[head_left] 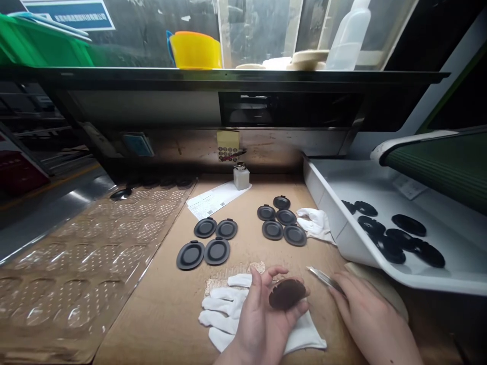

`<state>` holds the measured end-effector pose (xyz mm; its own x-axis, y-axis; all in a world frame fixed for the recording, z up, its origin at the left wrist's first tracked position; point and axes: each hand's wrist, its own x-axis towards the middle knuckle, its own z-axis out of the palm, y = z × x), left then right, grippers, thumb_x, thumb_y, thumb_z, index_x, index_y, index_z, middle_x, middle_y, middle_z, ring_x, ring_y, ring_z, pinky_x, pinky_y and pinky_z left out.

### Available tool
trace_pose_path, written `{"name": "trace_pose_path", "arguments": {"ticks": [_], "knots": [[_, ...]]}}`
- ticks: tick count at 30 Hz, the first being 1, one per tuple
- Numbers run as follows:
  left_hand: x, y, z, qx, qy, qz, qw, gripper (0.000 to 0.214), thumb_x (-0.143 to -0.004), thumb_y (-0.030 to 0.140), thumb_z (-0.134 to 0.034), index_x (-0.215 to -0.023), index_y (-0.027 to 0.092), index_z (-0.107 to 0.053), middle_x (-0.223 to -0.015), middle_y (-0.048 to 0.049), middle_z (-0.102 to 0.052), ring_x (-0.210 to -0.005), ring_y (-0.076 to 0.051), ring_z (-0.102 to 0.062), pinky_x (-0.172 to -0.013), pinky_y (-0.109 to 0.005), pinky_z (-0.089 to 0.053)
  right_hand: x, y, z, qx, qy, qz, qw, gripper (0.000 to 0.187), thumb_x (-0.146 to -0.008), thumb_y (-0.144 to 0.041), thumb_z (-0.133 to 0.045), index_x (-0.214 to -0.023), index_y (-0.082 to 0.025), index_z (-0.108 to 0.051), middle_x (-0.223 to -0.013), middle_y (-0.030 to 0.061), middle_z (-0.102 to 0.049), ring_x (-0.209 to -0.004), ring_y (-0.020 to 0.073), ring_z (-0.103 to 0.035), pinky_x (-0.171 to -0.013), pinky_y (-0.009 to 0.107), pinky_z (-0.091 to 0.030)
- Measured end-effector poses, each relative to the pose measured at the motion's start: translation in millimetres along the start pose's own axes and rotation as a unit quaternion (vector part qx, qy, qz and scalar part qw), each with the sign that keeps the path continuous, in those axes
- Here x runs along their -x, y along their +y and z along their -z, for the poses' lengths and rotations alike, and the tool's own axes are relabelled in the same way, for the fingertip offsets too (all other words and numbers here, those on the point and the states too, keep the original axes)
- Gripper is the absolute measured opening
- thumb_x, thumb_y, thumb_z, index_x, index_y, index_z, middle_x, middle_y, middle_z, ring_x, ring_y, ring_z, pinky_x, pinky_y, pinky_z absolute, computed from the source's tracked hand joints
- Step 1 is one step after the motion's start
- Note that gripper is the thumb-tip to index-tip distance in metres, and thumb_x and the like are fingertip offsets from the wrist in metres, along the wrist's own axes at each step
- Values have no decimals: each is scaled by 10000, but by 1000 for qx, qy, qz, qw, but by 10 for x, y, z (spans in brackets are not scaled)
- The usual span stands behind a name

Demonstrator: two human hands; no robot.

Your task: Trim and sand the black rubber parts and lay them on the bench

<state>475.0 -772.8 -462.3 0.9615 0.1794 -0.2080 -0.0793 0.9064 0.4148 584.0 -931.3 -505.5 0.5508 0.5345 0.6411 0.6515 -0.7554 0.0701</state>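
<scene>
My left hand (266, 319) holds a dark oval plastic lid (287, 294), its fingers curled round the edge, above a white glove (228, 314) lying on the bench. In my right hand (371, 314) is a slim knife (323, 277) with a pointed silver blade, aimed up and to the left, apart from the lid. Beyond my hands lie two groups of similar black lids: several at the left (217, 251) and several more at the right (294, 235). A second white glove (315, 223) rests beside the right group.
A white bin (342, 235) with several black lids (399, 238) stands at the right. Clear blister trays (91, 253) cover the left side. A small white bottle (241, 178) stands on paper sheets (215, 200) at the back. Overhead runs a shelf (228, 76) with a yellow container (196, 50).
</scene>
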Motion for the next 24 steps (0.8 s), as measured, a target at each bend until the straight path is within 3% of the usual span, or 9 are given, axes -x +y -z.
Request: {"name": "trace_pose_path", "arguments": {"ticks": [5,9,14,17,20,22,24], "knots": [[-28,8,23,7,9,22,1000,609,-781,591,-349,-1197,146,-323,-976,-189,-580,-889,-280,-591,-751,-301,-387,-46,-72,150,22,62,-4,998,319,-899,-405,-302,-976,-204,-538,-788,-17,-660,-554,113,-614,-426,214,-448],[-42,2,33,27,7,49,998,590,-794,578,-330,-1174,127,-347,-884,-169,-585,-835,-257,-589,-747,-317,-388,-90,-86,207,-32,92,61,993,281,-900,-369,-331,-982,-179,-520,-791,1,-664,-607,98,-630,-496,152,-465],[-62,-12,31,44,15,4,999,541,-817,545,-309,-1210,175,-340,-902,-141,-571,-725,-185,-549,-577,-247,-332,-160,-199,273,-90,81,54,991,282,-899,-375,-334,-986,-190,-527,-828,10,-657,-624,85,-625,-518,126,-459],[-56,-8,24,64,4,-10,998,439,-839,416,-359,-1222,203,-326,-1039,-147,-544,-805,-205,-557,-641,-279,-367,-175,-286,314,-120,70,35,990,271,-892,-377,-354,-978,-200,-541,-863,11,-649,-620,63,-613,-484,99,-437],[-40,3,22,107,-7,-7,994,332,-829,298,-392,-1136,172,-377,-1080,-156,-530,-952,-237,-542,-829,-359,-377,-146,-379,337,-156,51,7,986,242,-879,-367,-388,-978,-221,-554,-916,5,-633,-726,69,-617,-552,103,-457],[-36,7,30,126,4,-16,992,248,-832,321,-399,-1038,183,-397,-1031,-143,-548,-990,-236,-533,-881,-374,-359,-112,-444,330,-172,33,15,984,239,-865,-361,-418,-1007,-231,-560,-960,6,-621,-800,84,-616,-625,122,-472],[-39,3,47,129,13,-29,991,220,-834,400,-398,-968,225,-380,-994,-114,-564,-938,-224,-549,-838,-373,-378,-80,-508,309,-184,11,33,982,263,-860,-354,-433,-1060,-237,-556,-964,3,-622,-801,81,-617,-637,121,-472]]}}
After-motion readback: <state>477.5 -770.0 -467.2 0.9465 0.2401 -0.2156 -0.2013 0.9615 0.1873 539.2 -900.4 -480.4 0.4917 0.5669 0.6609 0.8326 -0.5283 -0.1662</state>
